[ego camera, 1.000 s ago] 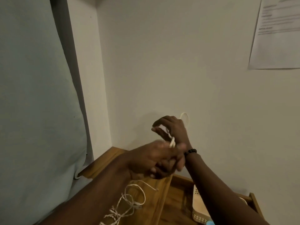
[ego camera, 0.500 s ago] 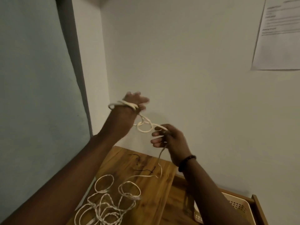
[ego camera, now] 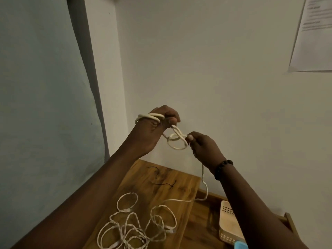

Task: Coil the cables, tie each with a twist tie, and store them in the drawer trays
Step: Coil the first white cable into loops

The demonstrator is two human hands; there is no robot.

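Left to right: the left hand (ego camera: 152, 128) is up near the wall w/ a few turns of white cable (ego camera: 177, 139) wrapped round it, fingers curled and thumb pinching the strand where it leaves the coil. Between the hands it makes a loose loop, then the right hand (ego camera: 203, 148) pinches it btwn thumb and fingertips. From there the tail drops down to the wooden top (ego camera: 179, 182), where the rest lies in a loopy tangle (ego camera: 140, 223).

Looks light and floppy, a bit springy imo, so loops prob pop off unless pinched where they cross. I'd hold the bundle at that crossing, not the free end. Black twist ties (ego camera: 161, 180) sit further back, cream tray (ego camera: 228, 221) at right.
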